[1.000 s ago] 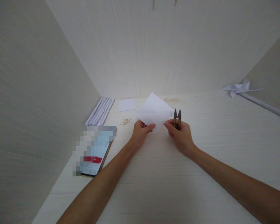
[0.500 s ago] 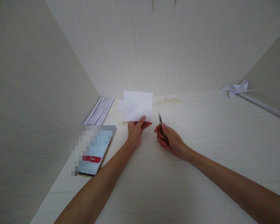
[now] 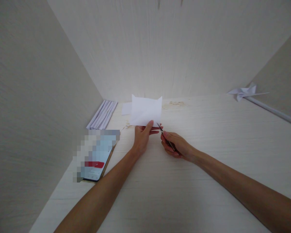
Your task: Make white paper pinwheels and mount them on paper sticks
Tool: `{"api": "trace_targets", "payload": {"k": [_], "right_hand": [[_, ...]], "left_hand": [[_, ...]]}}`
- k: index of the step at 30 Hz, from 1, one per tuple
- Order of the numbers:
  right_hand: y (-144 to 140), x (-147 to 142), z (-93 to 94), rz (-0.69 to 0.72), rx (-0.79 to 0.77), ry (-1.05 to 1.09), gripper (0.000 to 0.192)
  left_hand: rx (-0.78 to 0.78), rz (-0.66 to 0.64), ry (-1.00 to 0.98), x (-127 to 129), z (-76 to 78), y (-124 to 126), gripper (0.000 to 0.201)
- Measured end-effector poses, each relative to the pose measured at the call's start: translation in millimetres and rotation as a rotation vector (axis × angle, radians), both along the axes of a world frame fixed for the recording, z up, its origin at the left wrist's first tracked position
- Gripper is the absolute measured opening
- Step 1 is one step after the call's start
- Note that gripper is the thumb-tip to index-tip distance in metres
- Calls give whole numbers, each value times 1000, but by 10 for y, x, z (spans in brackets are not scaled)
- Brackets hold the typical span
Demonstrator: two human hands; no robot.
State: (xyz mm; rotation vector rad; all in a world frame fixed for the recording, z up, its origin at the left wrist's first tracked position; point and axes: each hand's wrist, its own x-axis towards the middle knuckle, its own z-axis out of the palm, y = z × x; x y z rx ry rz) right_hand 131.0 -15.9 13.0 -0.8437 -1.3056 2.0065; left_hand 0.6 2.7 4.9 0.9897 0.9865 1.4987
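My left hand (image 3: 143,137) pinches the lower edge of a white sheet of paper (image 3: 146,110), thumb on top and fingers beneath. Two far corners of the sheet stick up. In my right hand (image 3: 176,142) is a small pair of dark metal thread snips (image 3: 168,139), gripped in closed fingers. Their tips lie at the sheet's lower right corner, close by my left fingertips. Whether the blades touch the paper I cannot tell.
Another white paper piece (image 3: 126,108) lies partly behind the sheet. Several rolled paper sticks (image 3: 102,114) are at the left wall, with a phone (image 3: 97,161) nearer me. A paper pinwheel (image 3: 246,91) on a rolled stick (image 3: 273,110) rests at the right wall.
The snips have come left and tilted toward the sheet, their tips now at its lower right corner. The sheet has shifted slightly right, and its far corners now stick up.
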Motion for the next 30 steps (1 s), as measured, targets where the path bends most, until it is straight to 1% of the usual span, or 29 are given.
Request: {"api": "trace_targets", "payload": {"k": [4,9,14,20,30], "right_hand": [[8,0,7,-19,-2,34,34],[2,3,23,-29,-11,41,33],[0,-6,22,-50,-4,30,34],[1,-12,15,-56,17,21,35],[3,-18,3,-55,37,2,35]], "left_hand": [[2,-31,8,9,-2,-6,28],[-10,-18,9,15,3,-4,29],[-2,-27,-5,18,8,-14,26],[-4,-8,-16,24,6,-12,25],[-21,1,-13,26,17,-11,29]]}}
